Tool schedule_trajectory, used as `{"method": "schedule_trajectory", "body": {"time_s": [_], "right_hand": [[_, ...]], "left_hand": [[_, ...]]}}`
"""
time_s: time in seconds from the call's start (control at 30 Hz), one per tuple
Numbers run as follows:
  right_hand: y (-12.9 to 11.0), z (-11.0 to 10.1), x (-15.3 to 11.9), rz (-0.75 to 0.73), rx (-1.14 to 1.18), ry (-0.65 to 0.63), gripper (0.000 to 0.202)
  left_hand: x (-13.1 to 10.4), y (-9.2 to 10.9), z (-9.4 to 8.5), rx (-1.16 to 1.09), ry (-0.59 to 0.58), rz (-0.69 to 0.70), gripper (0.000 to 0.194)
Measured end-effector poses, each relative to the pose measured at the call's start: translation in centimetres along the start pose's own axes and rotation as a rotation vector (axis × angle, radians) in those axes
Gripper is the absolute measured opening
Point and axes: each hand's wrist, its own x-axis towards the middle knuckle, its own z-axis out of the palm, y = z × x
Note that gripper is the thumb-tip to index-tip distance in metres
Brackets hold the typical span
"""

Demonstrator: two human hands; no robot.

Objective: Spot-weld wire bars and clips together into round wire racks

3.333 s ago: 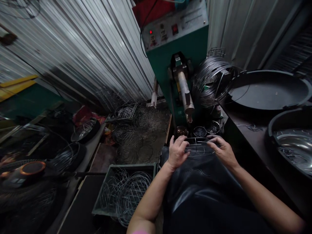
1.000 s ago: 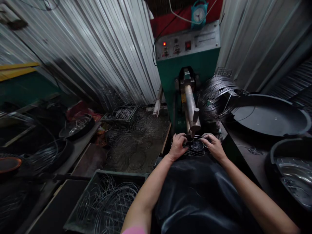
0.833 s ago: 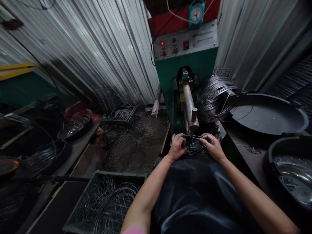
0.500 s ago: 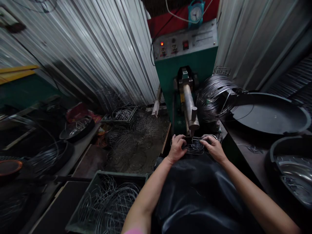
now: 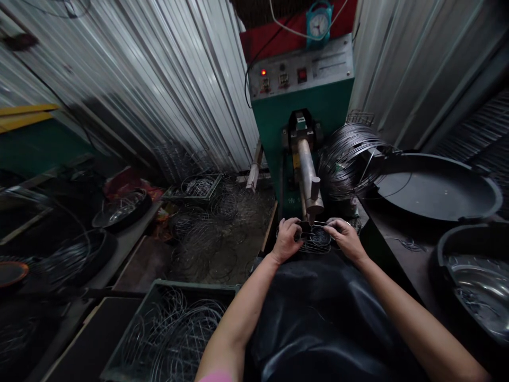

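The left hand [image 5: 287, 241] and right hand [image 5: 347, 240] pinch opposite sides of a wire rack [image 5: 315, 248], just below the metal arm [image 5: 308, 172]. Dark space separates the right forearm [image 5: 403, 303] from the bench [image 5: 411, 268] edge; both forearms reach forward, converging.

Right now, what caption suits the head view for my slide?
Left hand and right hand hold a wire frame near the metal arm of a green machine, wire coil alongside.
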Motion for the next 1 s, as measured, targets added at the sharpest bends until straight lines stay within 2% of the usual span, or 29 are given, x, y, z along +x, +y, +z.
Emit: {"method": "schedule_trajectory", "body": {"time_s": [0.33,0.43,0.53,0.6,0.67,0.73,0.8,0.83,0.9,1.0], "right_hand": [[0.0,0.4,-0.5,0.036,0.052,0.006,0.028],[1.3,-0.4,-1.1,0.076,0.078,0.017,0.027],[3.4,-1.7,-2.3,0.18,0.183,0.07,0.028],[4.6,-2.4,-3.2,0.251,0.257,0.086,0.03],[5.4,-2.7,-3.9,0.271,0.29,0.077,0.031],[5.8,-2.6,-4.3,0.262,0.291,0.094,0.032],[6.1,-2.3,-4.6,0.25,0.292,0.136,0.035],[6.2,-2.0,-4.7,0.24,0.288,0.154,0.036],[6.4,-1.7,-4.7,0.207,0.261,0.169,0.038],[6.3,-1.8,-4.9,0.18,0.209,0.129,0.037]], "left_hand": [[-0.1,-0.6,0.5,-0.046,0.044,0.042,0.024],[-0.1,-0.9,0.4,-0.047,0.008,0.035,0.026],[-0.4,-0.7,0.1,-0.039,-0.008,0.026,0.028],[-1.0,-0.2,0.1,0.0,0.018,0.017,0.032],[-2.1,0.7,0.4,0.055,0.103,0.004,0.038],[-3.7,2.0,1.4,0.096,0.246,-0.02,0.043],[-5.4,3.4,2.9,0.086,0.354,-0.037,0.039],[-6.2,4.2,3.8,0.054,0.358,-0.039,0.034],[-7.2,5.5,5.8,-0.047,0.281,-0.094,0.029],[-7.1,7.0,8.9,-0.19,0.231,-0.32,0.045]]}}
